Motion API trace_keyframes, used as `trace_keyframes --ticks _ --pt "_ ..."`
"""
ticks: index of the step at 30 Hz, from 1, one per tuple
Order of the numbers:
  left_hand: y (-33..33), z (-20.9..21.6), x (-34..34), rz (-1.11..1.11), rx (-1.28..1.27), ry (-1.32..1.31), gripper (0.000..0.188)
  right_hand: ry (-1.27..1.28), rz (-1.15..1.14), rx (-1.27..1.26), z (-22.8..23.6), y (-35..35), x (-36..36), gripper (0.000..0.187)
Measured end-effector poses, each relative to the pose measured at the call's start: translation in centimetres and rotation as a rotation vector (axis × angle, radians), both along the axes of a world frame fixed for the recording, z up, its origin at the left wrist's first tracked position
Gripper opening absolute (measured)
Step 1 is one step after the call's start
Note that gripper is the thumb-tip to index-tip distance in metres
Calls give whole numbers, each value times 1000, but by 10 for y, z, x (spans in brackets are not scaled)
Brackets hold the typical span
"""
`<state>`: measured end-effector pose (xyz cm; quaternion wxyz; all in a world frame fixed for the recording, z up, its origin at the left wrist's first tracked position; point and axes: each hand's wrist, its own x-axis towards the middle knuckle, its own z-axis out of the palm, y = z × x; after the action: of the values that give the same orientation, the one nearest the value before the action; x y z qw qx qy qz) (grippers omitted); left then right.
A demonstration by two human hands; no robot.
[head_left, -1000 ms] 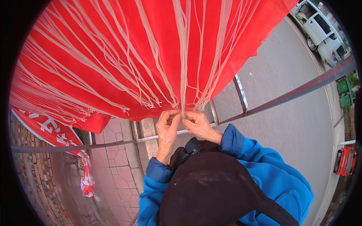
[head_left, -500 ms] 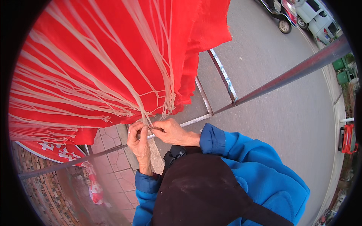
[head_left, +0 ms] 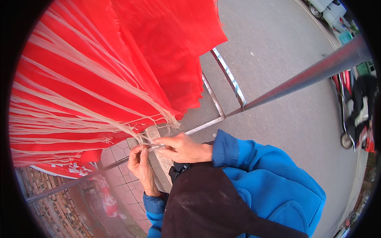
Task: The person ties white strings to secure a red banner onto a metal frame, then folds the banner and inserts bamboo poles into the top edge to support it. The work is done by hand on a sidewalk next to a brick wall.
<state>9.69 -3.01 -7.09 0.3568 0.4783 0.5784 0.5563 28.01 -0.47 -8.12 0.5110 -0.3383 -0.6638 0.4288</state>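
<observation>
- The red cloth (head_left: pixel 166 59) spreads over the upper left, its frayed lower edge just above the hands.
- The white strings (head_left: pixel 95 109) run across the face of the cloth in many strands; several are drawn together just below its lower edge, where both hands have them.
- The left hand (head_left: pixel 141 166) is below the cloth's lower edge, thumb and fingertips pinched together on the gathered string ends, with no gap to be seen between them.
- The right hand (head_left: pixel 185 148) is also below that edge, just right of the left one, thumb and forefinger closed on the same string ends; its other fingers are partly hidden.
- Blue sleeves (head_left: pixel 274 170) with turned-back cuffs and a dark apron (head_left: pixel 206 202) are below the cloth.
- A metal frame (head_left: pixel 204 125) stands beyond the cloth's right edge, and a thick pole (head_left: pixel 301 79) slants away from the cloth to the right.
- Grey road (head_left: pixel 278 43) lies right of the cloth, with a white van (head_left: pixel 335 16) well apart from it.
- Pink paving (head_left: pixel 133 198) and bricks (head_left: pixel 51 198) lie below the cloth.
</observation>
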Motion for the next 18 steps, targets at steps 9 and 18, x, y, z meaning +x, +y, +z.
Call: trace_keyframes --ticks 9,18 --pt "-4 2 -2 53 -14 -9 8 32 54 -207 -30 68 44 73" --pt "-6 6 -12 97 13 -18 9 -504 587 -473 -69 66 54 48"
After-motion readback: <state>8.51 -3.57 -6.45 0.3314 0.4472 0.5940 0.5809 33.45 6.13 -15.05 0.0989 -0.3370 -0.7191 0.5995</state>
